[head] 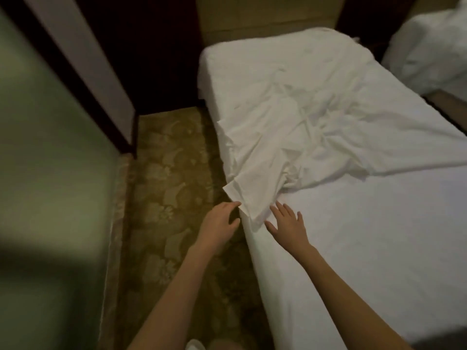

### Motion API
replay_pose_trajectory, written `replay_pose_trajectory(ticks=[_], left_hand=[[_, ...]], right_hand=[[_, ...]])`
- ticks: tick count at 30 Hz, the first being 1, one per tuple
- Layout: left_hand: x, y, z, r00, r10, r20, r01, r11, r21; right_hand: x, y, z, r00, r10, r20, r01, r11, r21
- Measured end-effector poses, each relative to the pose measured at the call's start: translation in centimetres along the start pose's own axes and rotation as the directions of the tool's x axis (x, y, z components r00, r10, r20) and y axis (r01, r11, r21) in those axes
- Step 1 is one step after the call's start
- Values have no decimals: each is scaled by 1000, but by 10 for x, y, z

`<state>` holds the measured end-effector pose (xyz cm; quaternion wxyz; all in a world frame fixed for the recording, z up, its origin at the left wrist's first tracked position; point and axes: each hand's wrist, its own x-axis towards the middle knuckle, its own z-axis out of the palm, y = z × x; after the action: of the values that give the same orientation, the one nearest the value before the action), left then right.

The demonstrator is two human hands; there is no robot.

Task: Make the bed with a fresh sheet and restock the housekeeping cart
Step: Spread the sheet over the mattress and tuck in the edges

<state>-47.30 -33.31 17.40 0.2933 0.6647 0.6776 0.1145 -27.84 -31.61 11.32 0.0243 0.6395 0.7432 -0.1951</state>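
- Patterned carpet [166, 188] runs along the bed's [379, 248] left side.
- A crumpled fresh sheet [303, 114] lies across the bed, one corner hanging over its left edge.
- Left hand [219, 223], fingers relaxed, holds nothing beside that corner.
- Right hand [288, 221], fingers spread, lies on the bed just right of the corner.

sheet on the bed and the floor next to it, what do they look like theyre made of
The sheet looks like thin woven fabric, probably cotton or a cotton blend, with a matte white finish: it creases sharply and bunches into soft folds. The floor looks like carpet, tan and gold with a woven floral pattern and no shine; the blur leaves its pile unclear.
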Motion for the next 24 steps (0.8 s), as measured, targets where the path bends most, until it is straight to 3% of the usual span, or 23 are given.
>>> replay_pose_trajectory(ticks=[5,13,16,19,22,24], left_hand=[[77,-40,22,967,93,236,-65,991,-121],[219,-94,128,878,37,478,139,935,-326],[257,-108,160,850,10,527,206,914,-350],[287,-115,180,868,-71,492,308,854,-419],[306,-115,184,892,-230,390,407,784,-469],[312,-115,183,873,-240,426,445,751,-489]], right_hand=[[33,-13,37,962,269,39,-271,954,130],[118,8,131,838,541,71,-526,765,371],[149,2,158,771,626,118,-570,595,566],[174,-8,179,673,722,159,-630,447,635],[183,-19,185,573,801,172,-599,267,755],[186,-28,179,519,832,197,-575,169,801]])
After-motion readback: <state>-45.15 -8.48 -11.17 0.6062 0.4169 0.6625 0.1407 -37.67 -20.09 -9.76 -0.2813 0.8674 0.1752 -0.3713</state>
